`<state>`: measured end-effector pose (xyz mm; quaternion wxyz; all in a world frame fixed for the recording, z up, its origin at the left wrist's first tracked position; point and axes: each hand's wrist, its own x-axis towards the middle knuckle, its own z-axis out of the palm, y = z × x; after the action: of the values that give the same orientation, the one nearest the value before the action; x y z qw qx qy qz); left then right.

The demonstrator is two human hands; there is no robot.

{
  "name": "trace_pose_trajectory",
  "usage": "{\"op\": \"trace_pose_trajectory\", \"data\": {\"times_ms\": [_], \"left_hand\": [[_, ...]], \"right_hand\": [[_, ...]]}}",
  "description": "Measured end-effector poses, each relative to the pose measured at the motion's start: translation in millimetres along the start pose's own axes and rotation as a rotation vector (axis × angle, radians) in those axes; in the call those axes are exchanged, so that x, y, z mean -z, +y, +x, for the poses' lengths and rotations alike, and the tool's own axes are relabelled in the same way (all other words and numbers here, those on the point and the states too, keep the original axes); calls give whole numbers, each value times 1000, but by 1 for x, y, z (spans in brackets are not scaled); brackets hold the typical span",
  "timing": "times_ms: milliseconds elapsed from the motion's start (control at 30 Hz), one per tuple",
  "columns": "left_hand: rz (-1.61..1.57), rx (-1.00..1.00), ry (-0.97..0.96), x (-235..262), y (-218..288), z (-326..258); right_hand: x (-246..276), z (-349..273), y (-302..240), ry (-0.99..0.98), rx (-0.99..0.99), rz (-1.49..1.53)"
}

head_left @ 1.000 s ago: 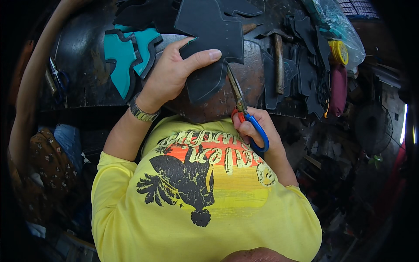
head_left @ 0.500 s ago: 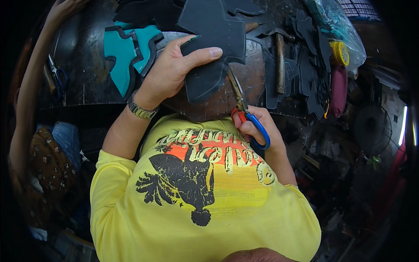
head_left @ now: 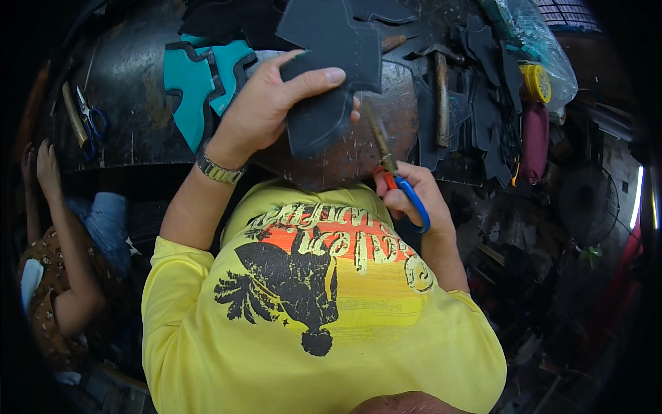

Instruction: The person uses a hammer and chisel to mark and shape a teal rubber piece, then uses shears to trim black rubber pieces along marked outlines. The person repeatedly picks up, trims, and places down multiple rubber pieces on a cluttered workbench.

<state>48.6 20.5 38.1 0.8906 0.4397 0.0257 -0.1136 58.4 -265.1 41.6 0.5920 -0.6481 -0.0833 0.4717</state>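
Nearest, right hand [head_left: 414,203] closed through blue-and-red scissors [head_left: 393,176] handles, blades aimed up and away toward dark sheet. I judge trimming step in hand; next move calls for blades meeting sheet edge. Just left and farther, left hand [head_left: 265,110] clamps dark cut sheet [head_left: 324,65], thumb on top; long axis runs away from me, narrow end nearest. Beyond: teal pieces [head_left: 196,86] on desk [head_left: 131,103].

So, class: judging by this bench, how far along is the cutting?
Done: black cut pieces piled at the right. In hand: the left hand holds a black sheet while the right hand works scissors at its edge. Left: teal pieces lie untouched.
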Motion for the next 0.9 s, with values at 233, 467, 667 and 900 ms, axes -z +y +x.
{"op": "trace_pose_trajectory", "data": {"times_ms": [233, 467, 667, 900], "left_hand": [[741, -72, -368, -8, 12, 0], [209, 107, -98, -2, 10, -1], [-311, -142, -269, -5, -36, -7], [41, -87, 78, -32, -59, -3]], "right_hand": [[12, 15, -21, 109, 494, 381], [5, 29, -37, 385, 472, 408], [-13, 37, -38, 465, 637, 547], [-28, 37, -27, 425, 541, 460]]}}
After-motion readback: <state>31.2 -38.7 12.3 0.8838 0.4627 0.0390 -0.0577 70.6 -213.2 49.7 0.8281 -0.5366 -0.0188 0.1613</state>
